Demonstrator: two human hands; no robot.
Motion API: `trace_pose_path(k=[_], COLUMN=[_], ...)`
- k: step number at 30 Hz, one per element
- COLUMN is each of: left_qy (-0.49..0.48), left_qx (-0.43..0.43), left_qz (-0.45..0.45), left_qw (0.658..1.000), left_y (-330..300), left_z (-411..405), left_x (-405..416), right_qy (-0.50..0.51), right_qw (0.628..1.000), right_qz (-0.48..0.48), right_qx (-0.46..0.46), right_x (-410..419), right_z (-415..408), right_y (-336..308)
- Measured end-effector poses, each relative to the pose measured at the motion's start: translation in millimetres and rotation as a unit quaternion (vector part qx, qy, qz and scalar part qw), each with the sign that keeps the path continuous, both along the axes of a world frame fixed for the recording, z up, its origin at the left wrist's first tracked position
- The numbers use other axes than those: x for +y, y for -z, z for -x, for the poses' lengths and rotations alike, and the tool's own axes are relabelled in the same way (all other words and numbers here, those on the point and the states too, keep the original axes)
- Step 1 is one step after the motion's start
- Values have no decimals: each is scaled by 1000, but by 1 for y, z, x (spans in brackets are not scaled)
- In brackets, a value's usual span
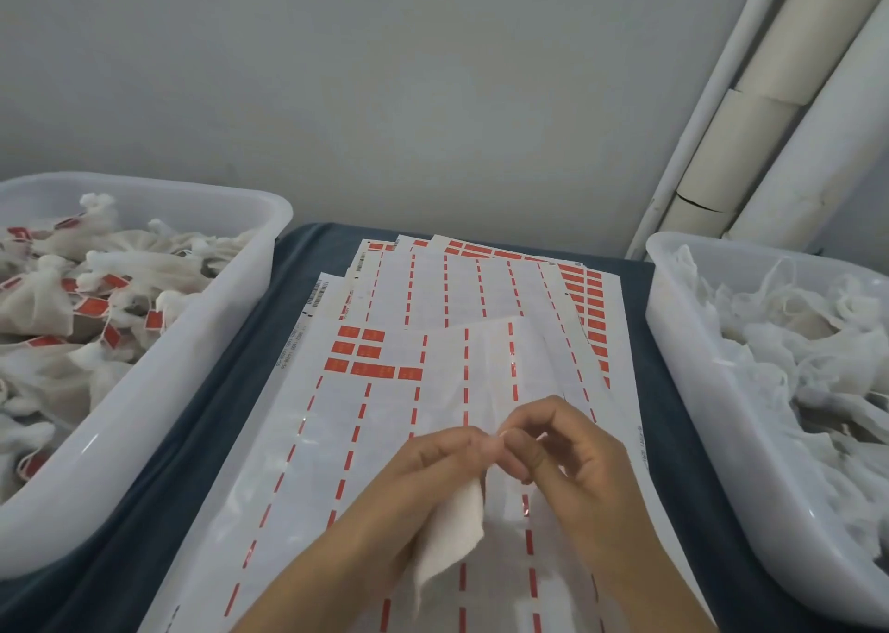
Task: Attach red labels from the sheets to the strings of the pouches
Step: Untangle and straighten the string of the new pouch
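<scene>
In the head view, both hands meet near the middle of the scene, over the nearest label sheet (365,440). The left hand (433,459) grips a small white pouch (454,531), whose cloth body hangs down from under its curled fingers toward the near edge; holding it by the neck this way likely keeps the string end up and free. The right hand (572,454) has its thumb and forefinger pinched together right against the left fingertips. What it pinches is too small to tell, probably the pouch's string or a label being folded round it. The nearest sheet is largely stripped, with only a few red labels (370,358) left in its far-left corner, and it lies on top of a fan of other sheets (481,281) spread toward the far side, so fresh labels sit within easy reach of the hands. On the left a white tub (250,257) holds pouches that already carry red tags, and on the right a second tub (683,324) holds plain white pouches with loose strings; this suggests work passes from right to left. All rests on a dark blue cloth (231,392) covering the table.
</scene>
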State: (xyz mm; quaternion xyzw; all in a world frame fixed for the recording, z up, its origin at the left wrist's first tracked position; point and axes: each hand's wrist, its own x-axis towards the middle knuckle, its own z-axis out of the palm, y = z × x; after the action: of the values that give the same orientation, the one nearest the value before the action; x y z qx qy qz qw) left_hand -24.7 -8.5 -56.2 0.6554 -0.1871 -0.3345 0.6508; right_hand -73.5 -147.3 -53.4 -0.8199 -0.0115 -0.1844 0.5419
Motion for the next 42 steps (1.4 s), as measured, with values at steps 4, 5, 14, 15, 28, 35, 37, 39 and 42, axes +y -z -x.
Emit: trace_pose_path(k=[4,5,14,15,28,35,37,39,42], left_qy=[46,60,-2,-49,-32,-61,-66,-89,-145], left_qx=[4,-8,-125,-162,55,217,263,253,222], left_qz=[25,-3,-96,-93,-24,204,286,285,224], left_qw=[999,998,988,981,998,953,919,920,938], left_y=[-3,-2,6,10,17,4,-1,-4,-3], left_z=[9,8,10,8,-2,-14,-17,-19,-17], left_x=[7,3,-3,-4,-6,16,24,26,25], right_qy=[142,184,196,179,-164,-178,-149,-97,11], right_qw=[977,970,974,972,975,975,980,989,992], right_qz=[123,119,-116,-155,-132,-94,-78,-44,80], right_qx=[-105,-108,-13,-15,73,94,105,107,96], right_x=[-9,-14,-24,-25,0,6,7,6,-1], right_z=[1,1,-4,-3,9,9,8,5,1], right_y=[-2,-3,-7,-9,-15,-10,-8,-5,2])
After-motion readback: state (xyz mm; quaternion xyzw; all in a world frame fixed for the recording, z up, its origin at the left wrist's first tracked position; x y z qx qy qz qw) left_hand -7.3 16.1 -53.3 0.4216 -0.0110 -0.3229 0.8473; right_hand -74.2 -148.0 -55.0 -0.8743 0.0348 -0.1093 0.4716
